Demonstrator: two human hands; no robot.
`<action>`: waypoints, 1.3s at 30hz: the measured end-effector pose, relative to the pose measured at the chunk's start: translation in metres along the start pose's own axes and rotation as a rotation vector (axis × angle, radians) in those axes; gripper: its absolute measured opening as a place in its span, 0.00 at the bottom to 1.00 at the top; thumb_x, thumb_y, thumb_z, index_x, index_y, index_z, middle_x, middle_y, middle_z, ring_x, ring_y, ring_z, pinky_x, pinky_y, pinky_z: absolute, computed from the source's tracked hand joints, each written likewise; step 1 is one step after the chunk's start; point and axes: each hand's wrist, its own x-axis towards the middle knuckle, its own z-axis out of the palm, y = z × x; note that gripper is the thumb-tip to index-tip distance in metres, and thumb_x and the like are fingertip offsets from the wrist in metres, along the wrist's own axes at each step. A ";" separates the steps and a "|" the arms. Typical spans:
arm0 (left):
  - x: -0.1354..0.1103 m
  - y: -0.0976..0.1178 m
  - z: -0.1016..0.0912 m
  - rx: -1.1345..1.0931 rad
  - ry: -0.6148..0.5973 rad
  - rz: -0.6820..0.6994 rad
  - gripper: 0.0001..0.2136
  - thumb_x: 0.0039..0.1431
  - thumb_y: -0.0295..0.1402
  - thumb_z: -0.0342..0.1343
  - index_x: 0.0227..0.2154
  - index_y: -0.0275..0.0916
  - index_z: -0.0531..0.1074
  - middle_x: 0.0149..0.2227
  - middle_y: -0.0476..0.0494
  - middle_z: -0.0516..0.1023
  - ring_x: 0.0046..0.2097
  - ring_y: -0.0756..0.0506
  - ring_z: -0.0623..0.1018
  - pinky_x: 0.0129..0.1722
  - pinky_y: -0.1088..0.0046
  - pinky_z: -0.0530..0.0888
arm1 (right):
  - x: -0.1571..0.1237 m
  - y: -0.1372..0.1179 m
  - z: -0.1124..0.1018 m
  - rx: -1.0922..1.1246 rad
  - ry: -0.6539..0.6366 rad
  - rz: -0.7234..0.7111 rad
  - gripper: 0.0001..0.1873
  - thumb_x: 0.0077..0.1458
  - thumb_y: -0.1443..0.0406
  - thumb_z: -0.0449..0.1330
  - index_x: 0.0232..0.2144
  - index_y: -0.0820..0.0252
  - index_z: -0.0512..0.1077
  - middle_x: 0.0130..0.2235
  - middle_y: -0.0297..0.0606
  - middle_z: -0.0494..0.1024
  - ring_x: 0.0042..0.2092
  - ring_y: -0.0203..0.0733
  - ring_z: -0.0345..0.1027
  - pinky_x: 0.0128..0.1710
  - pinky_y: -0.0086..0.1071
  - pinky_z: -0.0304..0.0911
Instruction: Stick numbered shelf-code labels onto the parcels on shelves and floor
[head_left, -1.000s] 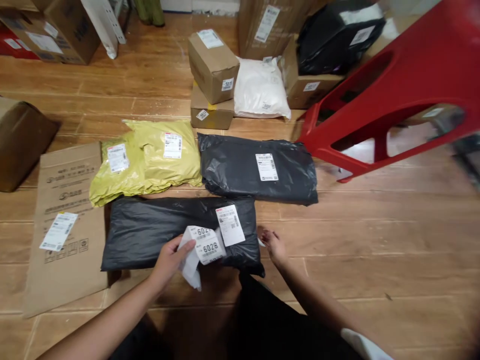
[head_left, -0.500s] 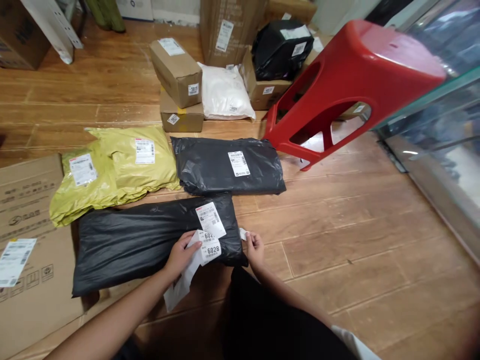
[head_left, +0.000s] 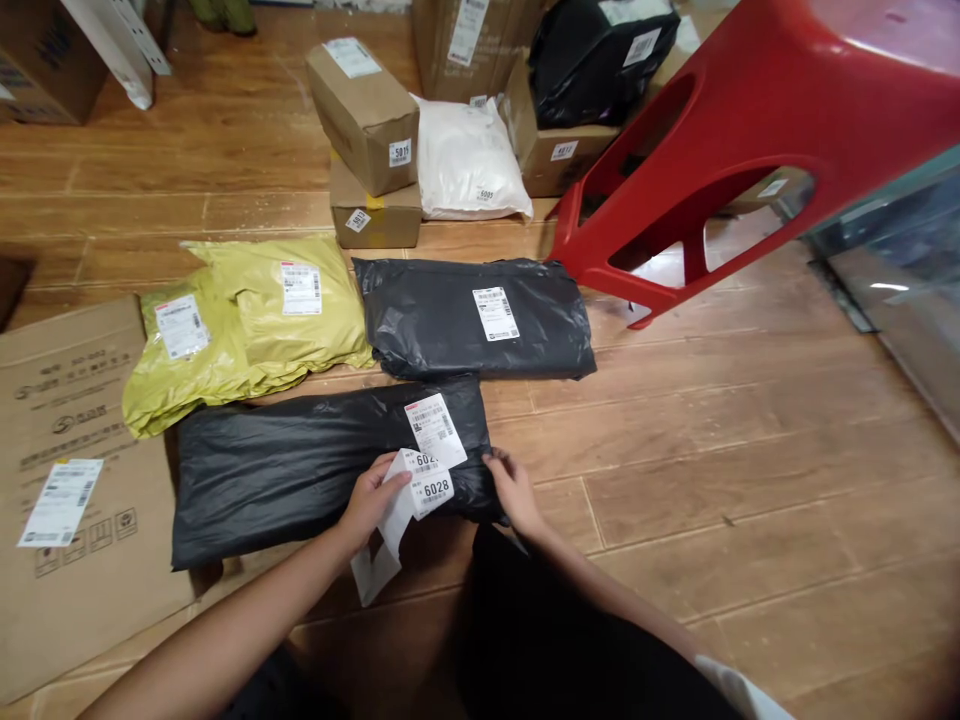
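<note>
My left hand (head_left: 369, 500) pinches a white strip of number stickers (head_left: 409, 495) that reads 6028, held over the near black plastic parcel (head_left: 300, 465). That parcel lies on the wooden floor and carries a white shipping label (head_left: 436, 430). My right hand (head_left: 510, 485) rests with curled fingers on the parcel's right end. I cannot make out anything in its fingers.
A second black parcel (head_left: 480, 318) and two yellow parcels (head_left: 247, 325) lie beyond. Cardboard boxes (head_left: 367, 100), a white bag (head_left: 469, 165) and a black bag (head_left: 592, 50) are stacked at the back. A red plastic stool (head_left: 750, 130) stands at right, flat cardboard (head_left: 67, 480) at left.
My right hand has moved left onto the parcel's right end. A small white scrap seen by its fingers before is out of sight. The left hand keeps the sticker strip; the view shifted.
</note>
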 end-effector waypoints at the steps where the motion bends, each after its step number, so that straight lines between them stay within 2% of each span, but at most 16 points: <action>1: 0.000 0.000 -0.001 0.005 0.002 0.001 0.17 0.44 0.44 0.66 0.34 0.39 0.82 0.53 0.39 0.70 0.50 0.38 0.72 0.49 0.67 0.69 | 0.004 -0.003 -0.003 0.026 -0.010 0.018 0.21 0.49 0.50 0.59 0.35 0.61 0.75 0.40 0.45 0.81 0.44 0.50 0.74 0.47 0.41 0.67; 4: 0.000 -0.001 -0.002 0.021 0.007 -0.004 0.17 0.45 0.45 0.65 0.34 0.38 0.81 0.53 0.39 0.70 0.49 0.39 0.73 0.49 0.67 0.70 | 0.010 0.000 -0.013 0.068 0.040 0.038 0.21 0.43 0.50 0.63 0.31 0.61 0.75 0.33 0.43 0.82 0.37 0.49 0.76 0.40 0.39 0.69; 7: -0.001 -0.001 -0.003 0.031 0.000 0.007 0.17 0.46 0.44 0.64 0.35 0.38 0.81 0.53 0.39 0.71 0.49 0.39 0.73 0.48 0.68 0.70 | 0.007 0.014 -0.014 0.068 0.082 0.023 0.25 0.38 0.49 0.66 0.34 0.62 0.76 0.35 0.45 0.82 0.38 0.50 0.76 0.39 0.40 0.70; 9: -0.001 -0.002 -0.003 0.036 0.000 0.011 0.17 0.46 0.44 0.64 0.35 0.38 0.81 0.53 0.39 0.71 0.48 0.39 0.73 0.48 0.68 0.70 | 0.004 0.022 -0.011 0.052 0.115 0.007 0.26 0.40 0.47 0.65 0.33 0.62 0.76 0.36 0.46 0.82 0.39 0.51 0.76 0.40 0.41 0.70; 12: 0.000 -0.003 -0.003 0.042 0.008 0.018 0.17 0.46 0.45 0.65 0.34 0.38 0.81 0.52 0.39 0.72 0.49 0.39 0.73 0.48 0.67 0.70 | 0.006 0.024 -0.008 0.007 0.150 -0.016 0.26 0.43 0.44 0.62 0.29 0.61 0.76 0.33 0.45 0.82 0.37 0.50 0.75 0.39 0.40 0.69; 18: 0.002 -0.007 -0.005 0.051 0.000 0.030 0.16 0.47 0.44 0.64 0.35 0.38 0.81 0.52 0.39 0.72 0.49 0.39 0.73 0.49 0.67 0.69 | 0.013 0.017 -0.009 -0.068 0.151 -0.046 0.25 0.44 0.43 0.61 0.22 0.59 0.72 0.25 0.38 0.77 0.30 0.44 0.70 0.33 0.35 0.64; 23: 0.002 -0.005 -0.004 0.047 0.009 0.031 0.16 0.46 0.44 0.65 0.35 0.38 0.81 0.51 0.39 0.71 0.49 0.40 0.73 0.49 0.68 0.69 | 0.024 0.015 -0.015 -0.061 0.174 -0.002 0.26 0.44 0.41 0.58 0.19 0.58 0.68 0.20 0.36 0.72 0.25 0.41 0.66 0.26 0.33 0.62; 27: 0.000 -0.002 -0.003 0.053 0.009 0.026 0.17 0.46 0.45 0.65 0.35 0.38 0.82 0.51 0.39 0.72 0.49 0.39 0.73 0.49 0.67 0.70 | 0.036 0.008 -0.027 -0.025 0.130 0.054 0.29 0.44 0.38 0.56 0.18 0.58 0.66 0.16 0.34 0.69 0.20 0.37 0.63 0.20 0.30 0.59; 32: 0.000 -0.002 -0.001 0.061 0.007 0.038 0.16 0.47 0.45 0.64 0.34 0.39 0.82 0.50 0.40 0.72 0.48 0.40 0.73 0.49 0.68 0.69 | 0.026 0.004 -0.025 -0.023 -0.022 0.077 0.27 0.38 0.43 0.66 0.17 0.62 0.72 0.20 0.38 0.73 0.22 0.38 0.66 0.21 0.30 0.62; 36: 0.001 -0.003 -0.001 0.079 0.029 0.051 0.17 0.45 0.45 0.65 0.34 0.38 0.82 0.49 0.40 0.73 0.49 0.39 0.73 0.50 0.67 0.69 | 0.020 0.013 -0.018 -0.019 0.025 0.049 0.27 0.39 0.42 0.64 0.18 0.62 0.72 0.21 0.38 0.75 0.23 0.40 0.67 0.23 0.31 0.65; 39: 0.002 -0.004 -0.002 0.089 0.034 0.048 0.17 0.45 0.46 0.65 0.33 0.38 0.82 0.49 0.40 0.73 0.49 0.39 0.73 0.51 0.67 0.69 | 0.024 0.021 -0.017 -0.022 0.065 0.049 0.27 0.39 0.42 0.63 0.18 0.60 0.70 0.20 0.38 0.74 0.22 0.40 0.67 0.21 0.31 0.64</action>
